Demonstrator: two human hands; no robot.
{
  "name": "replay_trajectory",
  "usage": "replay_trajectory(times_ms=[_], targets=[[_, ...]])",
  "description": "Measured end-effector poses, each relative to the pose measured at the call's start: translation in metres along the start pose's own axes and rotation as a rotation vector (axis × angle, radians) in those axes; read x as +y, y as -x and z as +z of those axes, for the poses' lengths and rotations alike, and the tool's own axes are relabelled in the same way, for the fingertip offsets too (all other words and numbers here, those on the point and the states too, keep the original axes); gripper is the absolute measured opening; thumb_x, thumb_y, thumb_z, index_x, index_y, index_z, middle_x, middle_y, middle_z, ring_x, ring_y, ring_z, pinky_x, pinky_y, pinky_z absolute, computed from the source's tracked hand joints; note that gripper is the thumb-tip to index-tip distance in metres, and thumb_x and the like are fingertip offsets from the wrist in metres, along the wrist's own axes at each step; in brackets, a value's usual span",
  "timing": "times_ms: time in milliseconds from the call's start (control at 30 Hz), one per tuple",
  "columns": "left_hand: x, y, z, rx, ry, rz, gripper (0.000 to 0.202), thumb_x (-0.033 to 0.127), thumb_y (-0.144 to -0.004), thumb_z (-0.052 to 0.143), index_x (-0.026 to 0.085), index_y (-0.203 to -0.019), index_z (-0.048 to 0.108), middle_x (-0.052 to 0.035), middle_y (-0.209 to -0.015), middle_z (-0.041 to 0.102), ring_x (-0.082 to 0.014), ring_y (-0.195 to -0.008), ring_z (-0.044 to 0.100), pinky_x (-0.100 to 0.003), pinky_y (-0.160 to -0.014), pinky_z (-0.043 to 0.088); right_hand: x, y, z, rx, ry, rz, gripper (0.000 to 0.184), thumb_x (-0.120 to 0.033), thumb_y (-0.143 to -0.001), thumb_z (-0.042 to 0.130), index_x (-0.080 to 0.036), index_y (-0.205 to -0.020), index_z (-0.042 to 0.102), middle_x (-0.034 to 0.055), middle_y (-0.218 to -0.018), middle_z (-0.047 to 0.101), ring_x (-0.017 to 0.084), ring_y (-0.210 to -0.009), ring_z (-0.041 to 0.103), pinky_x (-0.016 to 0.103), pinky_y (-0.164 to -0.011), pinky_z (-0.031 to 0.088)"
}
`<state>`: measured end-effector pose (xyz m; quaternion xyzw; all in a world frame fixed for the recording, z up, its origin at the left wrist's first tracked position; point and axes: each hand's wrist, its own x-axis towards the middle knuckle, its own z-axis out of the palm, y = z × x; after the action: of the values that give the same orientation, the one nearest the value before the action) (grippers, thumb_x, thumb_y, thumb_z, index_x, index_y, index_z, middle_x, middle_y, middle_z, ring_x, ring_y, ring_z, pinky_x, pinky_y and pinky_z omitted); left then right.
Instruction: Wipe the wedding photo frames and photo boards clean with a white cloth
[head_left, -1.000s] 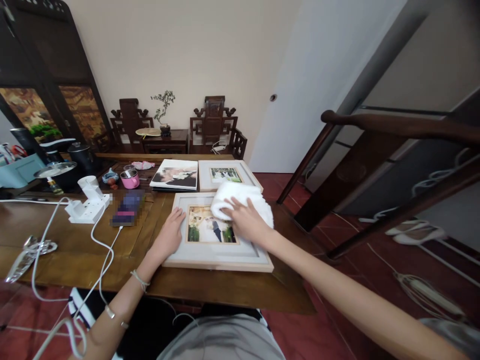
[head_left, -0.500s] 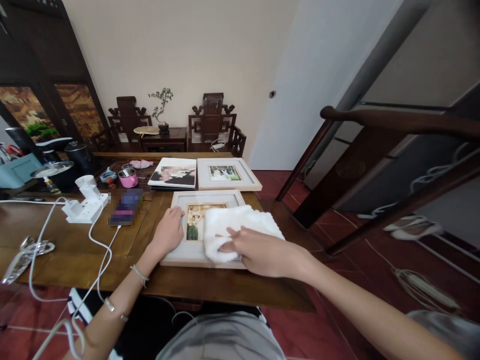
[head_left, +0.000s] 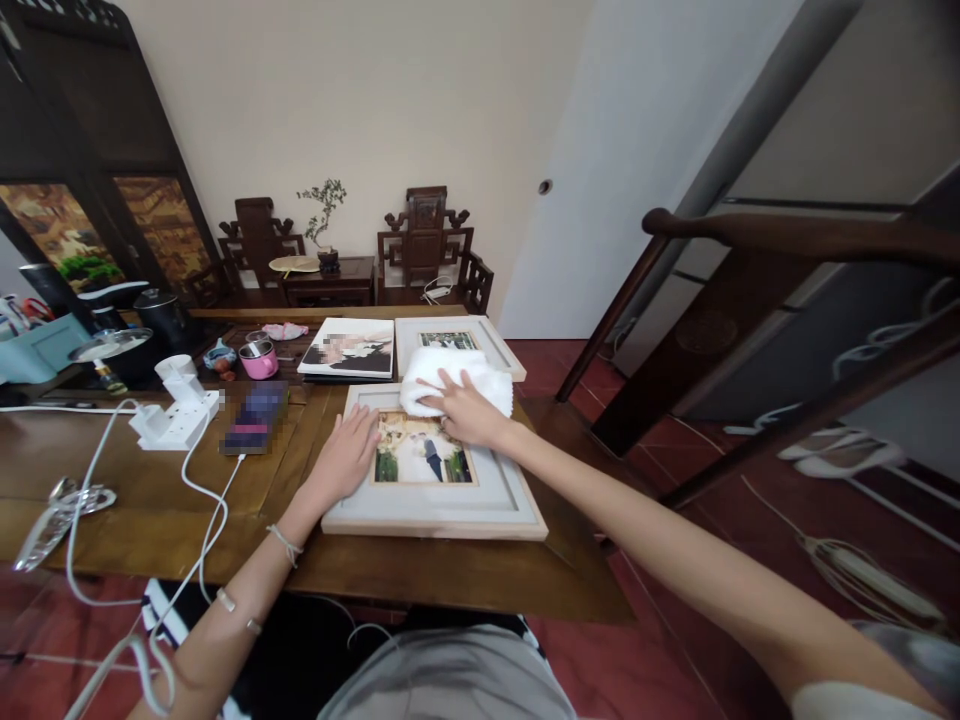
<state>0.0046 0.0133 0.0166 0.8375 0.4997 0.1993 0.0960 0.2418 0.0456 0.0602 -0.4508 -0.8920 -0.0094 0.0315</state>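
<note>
A light wooden picture frame lies flat near the table's front edge, with a photo of a couple at its centre. My left hand rests on its left side, fingers stretched out. At the frame's far edge my right hand presses on a folded white cloth, fingers spread over it. The cloth covers part of that edge and overlaps the front of a second picture frame behind. Left of the second frame lies a photo book with a partly blurred cover.
On the wooden table to the left are a phone, a white power strip with trailing cables, a pink cup and a dark pot. A dark wooden chair stands at the right.
My right hand and the cloth have moved away from me, from the frame's right half to its far edge, uncovering the photo. My left hand stays on the left side.
</note>
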Motion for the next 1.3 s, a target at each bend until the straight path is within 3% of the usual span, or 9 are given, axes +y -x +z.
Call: replay_trajectory(times_ms=[200,300,433,500,600,733,933,1067,1300], targets=[[0.000,0.000,0.003,0.084,0.108,-0.040,0.049,0.037,-0.099,0.022,0.013,-0.138,0.039,-0.0129,-0.147,0.041,-0.0219,-0.141,0.028,-0.049,-0.115,0.018,-0.039,0.025,-0.005,-0.082,-0.045,-0.079,0.067,0.004,-0.069,0.041,-0.018,-0.131,0.054,0.0061,-0.151,0.034,0.039,-0.139,0.018,0.064,-0.105,0.022],[0.001,0.000,0.003,0.142,0.141,-0.040,0.048,0.035,-0.099,0.023,0.012,-0.135,0.043,-0.0131,-0.143,0.046,-0.0215,-0.138,0.035,-0.048,-0.116,0.020,-0.072,0.056,-0.023,-0.188,-0.182,-0.176,0.067,0.003,-0.069,0.042,-0.020,-0.130,0.054,0.0078,-0.148,0.038,0.037,-0.137,0.024,0.061,-0.102,0.028],[0.001,0.000,0.000,0.178,0.119,-0.029,0.042,0.025,-0.096,0.028,0.010,-0.127,0.052,-0.0148,-0.137,0.052,-0.0220,-0.132,0.043,-0.044,-0.114,0.027,-0.099,0.077,-0.048,-0.266,-0.313,-0.276,0.059,0.003,-0.071,0.042,-0.023,-0.120,0.061,0.0096,-0.128,0.059,0.031,-0.125,0.045,0.050,-0.096,0.040],[-0.001,0.001,0.000,0.165,0.095,-0.021,0.042,0.015,-0.091,0.031,0.009,-0.126,0.052,-0.0165,-0.139,0.050,-0.0225,-0.132,0.043,-0.042,-0.114,0.028,-0.101,0.075,-0.047,-0.252,-0.307,-0.277,0.060,0.002,-0.070,0.042,-0.023,-0.121,0.060,0.0093,-0.129,0.058,0.031,-0.129,0.041,0.051,-0.099,0.037],[-0.004,0.000,0.003,0.161,0.100,-0.020,0.044,0.012,-0.088,0.032,0.006,-0.127,0.050,-0.0179,-0.141,0.046,-0.0234,-0.134,0.040,-0.042,-0.115,0.028,-0.092,0.057,-0.029,-0.220,-0.182,-0.184,0.065,0.001,-0.071,0.045,-0.022,-0.131,0.053,0.0094,-0.148,0.039,0.037,-0.137,0.025,0.061,-0.103,0.029],[0.001,0.000,0.002,0.203,0.169,-0.016,0.046,0.029,-0.096,0.028,0.009,-0.135,0.041,-0.0165,-0.144,0.043,-0.0234,-0.136,0.037,-0.044,-0.114,0.028,-0.069,0.017,-0.003,-0.135,0.051,-0.049,0.064,0.001,-0.076,0.044,-0.016,-0.137,0.046,0.0130,-0.153,0.026,0.044,-0.138,0.019,0.068,-0.101,0.026],[0.010,0.004,-0.006,0.230,0.254,0.019,0.052,0.038,-0.098,0.026,0.014,-0.144,0.028,-0.0124,-0.151,0.033,-0.0197,-0.142,0.026,-0.040,-0.116,0.023,-0.069,-0.033,0.005,-0.100,0.080,-0.117,0.053,-0.005,-0.082,0.044,-0.014,-0.134,0.049,0.0131,-0.155,0.023,0.045,-0.139,0.012,0.070,-0.102,0.023],[0.007,0.004,-0.005,0.261,0.329,-0.008,0.053,0.042,-0.098,0.022,0.014,-0.143,0.031,-0.0115,-0.150,0.035,-0.0187,-0.140,0.029,-0.038,-0.116,0.023,-0.086,-0.015,-0.002,-0.137,0.049,-0.212,0.060,0.000,-0.077,0.042,-0.015,-0.134,0.049,0.0145,-0.151,0.032,0.041,-0.137,0.023,0.065,-0.100,0.031],[-0.003,-0.001,0.004,0.212,0.254,-0.080,0.051,0.041,-0.098,0.024,0.010,-0.135,0.042,-0.0161,-0.142,0.046,-0.0237,-0.133,0.042,-0.043,-0.112,0.030,-0.086,0.062,-0.039,-0.315,-0.164,-0.358,0.057,0.003,-0.075,0.043,-0.015,-0.127,0.055,0.0160,-0.128,0.057,0.033,-0.136,0.030,0.054,-0.101,0.037]])
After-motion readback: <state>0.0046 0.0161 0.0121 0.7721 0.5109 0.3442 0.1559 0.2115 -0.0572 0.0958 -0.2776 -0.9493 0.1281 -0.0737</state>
